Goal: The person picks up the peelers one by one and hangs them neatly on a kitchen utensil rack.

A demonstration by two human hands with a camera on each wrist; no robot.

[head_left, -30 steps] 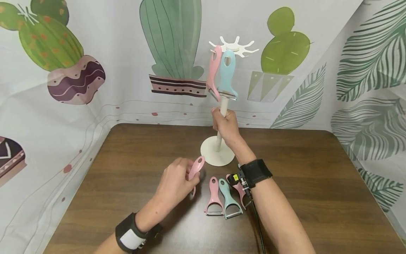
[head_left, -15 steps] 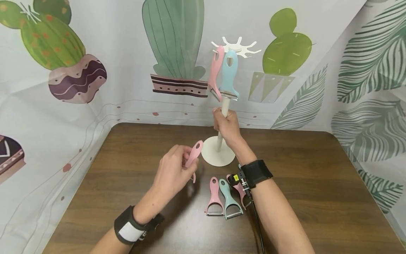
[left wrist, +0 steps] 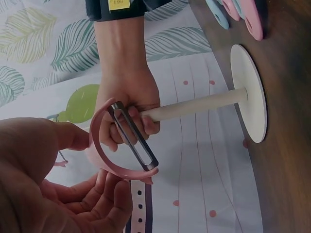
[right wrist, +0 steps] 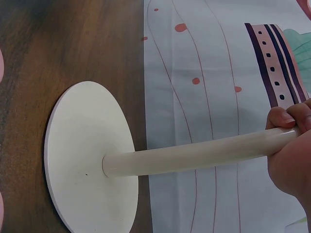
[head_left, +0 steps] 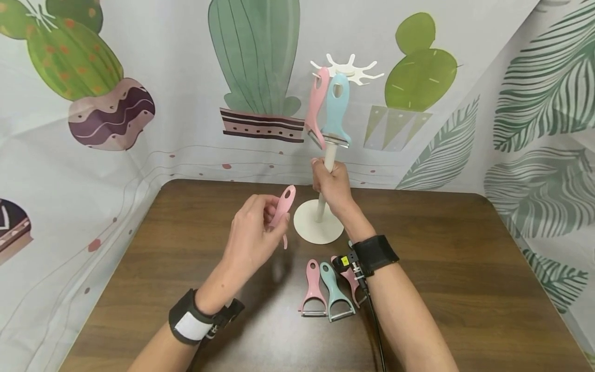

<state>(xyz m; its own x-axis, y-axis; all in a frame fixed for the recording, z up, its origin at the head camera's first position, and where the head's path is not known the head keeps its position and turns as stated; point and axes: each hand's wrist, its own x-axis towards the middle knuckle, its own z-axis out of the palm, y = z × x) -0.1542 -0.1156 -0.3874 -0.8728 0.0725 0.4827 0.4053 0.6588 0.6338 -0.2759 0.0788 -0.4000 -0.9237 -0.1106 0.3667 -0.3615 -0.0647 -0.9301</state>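
My left hand (head_left: pixel 253 232) pinches a pink peeler (head_left: pixel 284 204) by its handle, raised over the table left of a white stand. In the left wrist view the peeler's curved head and metal blade (left wrist: pixel 133 136) face the camera. My right hand (head_left: pixel 332 183) grips the pole of the white stand (head_left: pixel 321 209), whose round base (right wrist: pixel 87 131) sits on the table. A pink peeler (head_left: pixel 317 101) and a light blue peeler (head_left: pixel 337 106) hang from the stand's hooked top (head_left: pixel 348 68). The held peeler is apart from the stand.
On the table (head_left: pixel 195 232) in front of the stand lie a pink peeler (head_left: pixel 313 284), a green peeler (head_left: pixel 335 289) and another pink one (head_left: pixel 351 281), partly hidden by the right wrist camera. A black cable (head_left: pixel 375 320) runs along the right forearm. A cactus-print cloth (head_left: pixel 186 103) hangs behind.
My left hand has lifted the pink peeler up and away from me, from near the stand's base to a higher spot left of the pole. My right hand keeps its hold on the pole.
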